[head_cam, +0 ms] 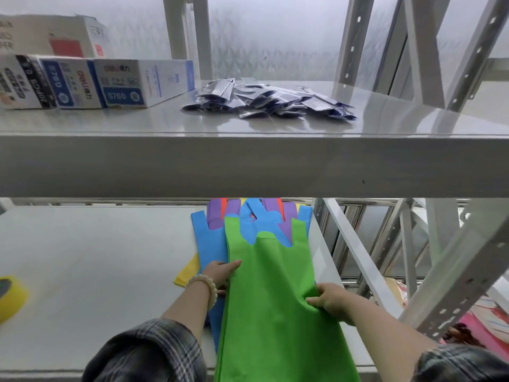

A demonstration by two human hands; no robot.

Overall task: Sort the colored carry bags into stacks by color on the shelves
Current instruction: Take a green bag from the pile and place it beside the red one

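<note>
Carry bags in mixed colours lie in one overlapping pile [248, 224] on the lower shelf [96, 257] of a metal rack, toward its right side. A green bag [271, 285] is on top, its handles pointing to the back and its bottom end hanging over the shelf's front edge. Beneath it show a blue bag [209, 244], purple bags [216, 213] further back, slivers of red, and a yellow bag [188, 272] poking out at the left.

The right hand [329, 300] pinches the green bag's right edge, bunching the fabric. The left hand [220, 272], with a bead bracelet at the wrist, rests at the green bag's left edge with fingers fairly straight — whether it grips anything I cannot tell.

No colour stacks are visible yet, so sorting appears barely begun — the whole pile is left to separate.

A yellow tape roll [11, 296] sits at far left. On the upper shelf [248, 161] are stationery boxes [91, 81] and a heap of small silver-blue packets [270, 99].
</note>
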